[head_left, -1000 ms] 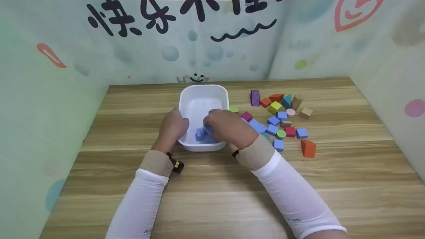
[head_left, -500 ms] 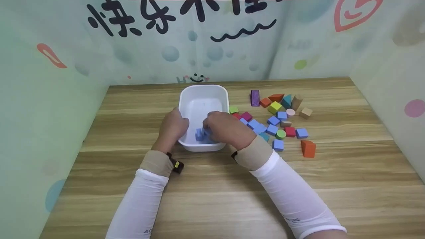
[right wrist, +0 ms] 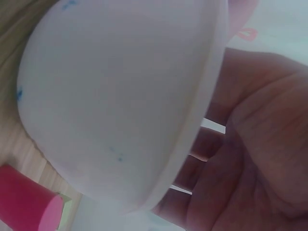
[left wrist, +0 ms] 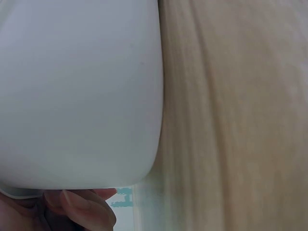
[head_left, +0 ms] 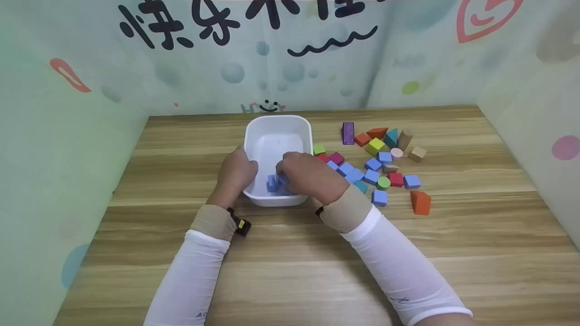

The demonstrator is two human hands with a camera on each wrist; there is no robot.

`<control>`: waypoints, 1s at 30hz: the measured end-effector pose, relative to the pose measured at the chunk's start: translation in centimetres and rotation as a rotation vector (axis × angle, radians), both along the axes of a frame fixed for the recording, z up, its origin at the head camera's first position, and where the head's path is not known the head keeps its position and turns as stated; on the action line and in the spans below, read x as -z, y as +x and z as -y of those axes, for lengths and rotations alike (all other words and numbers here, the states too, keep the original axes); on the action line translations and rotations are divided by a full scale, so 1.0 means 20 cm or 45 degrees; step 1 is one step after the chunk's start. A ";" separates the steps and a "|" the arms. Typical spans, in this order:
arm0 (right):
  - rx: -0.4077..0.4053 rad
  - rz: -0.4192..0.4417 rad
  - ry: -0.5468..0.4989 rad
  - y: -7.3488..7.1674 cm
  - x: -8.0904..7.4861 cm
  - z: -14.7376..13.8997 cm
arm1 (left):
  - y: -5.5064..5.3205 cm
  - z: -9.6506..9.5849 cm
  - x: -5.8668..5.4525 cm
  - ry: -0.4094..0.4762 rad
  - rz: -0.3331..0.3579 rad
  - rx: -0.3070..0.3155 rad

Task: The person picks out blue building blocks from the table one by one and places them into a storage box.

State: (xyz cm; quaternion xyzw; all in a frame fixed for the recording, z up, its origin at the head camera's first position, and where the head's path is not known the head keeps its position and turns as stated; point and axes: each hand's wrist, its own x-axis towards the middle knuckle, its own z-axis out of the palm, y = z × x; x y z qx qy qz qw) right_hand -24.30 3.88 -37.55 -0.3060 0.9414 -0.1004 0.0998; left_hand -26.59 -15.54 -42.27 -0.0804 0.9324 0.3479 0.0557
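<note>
1. Both hands are at the white tub (head_left: pixel 277 136), which sits on the table (head_left: pixel 272 267) just left of the loose blocks.

2. The left hand (head_left: pixel 236 173) is curled round the tub's left rim, gripping it.

3. The right hand (head_left: pixel 312 175) arches over the right rim, its fingers among the blue blocks (head_left: pixel 272 183) at the near end. Knuckles hide the fingertips from overhead and the tub wall hides them from the right wrist, so I cannot tell whether they pinch anything.

4. If those fingers do close on a block, it could slip, since neighbours crowd it and leave little room for a clean hold.

5. Lifting from there could knock a neighbouring block over, or clip the right rim, which lies right under the hand.

6. If the left hand eased off while the right leaned on that rim, I'd expect the tub to slide or tip.

7. Some loose pieces, such as the lime block (head_left: pixel 319 149) and teal block (head_left: pixel 361 186), lie near the right hand and its cuff (head_left: pixel 350 209); a careless sideways sweep could scatter them. The orange block (head_left: pixel 421 203), farther right, looks safer.
</note>
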 end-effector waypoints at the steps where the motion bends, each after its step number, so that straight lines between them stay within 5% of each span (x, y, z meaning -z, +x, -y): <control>1: 0.003 0.003 0.003 0.00 0.00 0.00 | 0.00 0.00 0.00 -0.001 0.002 0.000; 30: 0.028 -0.017 -0.031 0.01 -0.07 -0.04 | -0.01 -0.01 -0.01 0.028 0.081 -0.018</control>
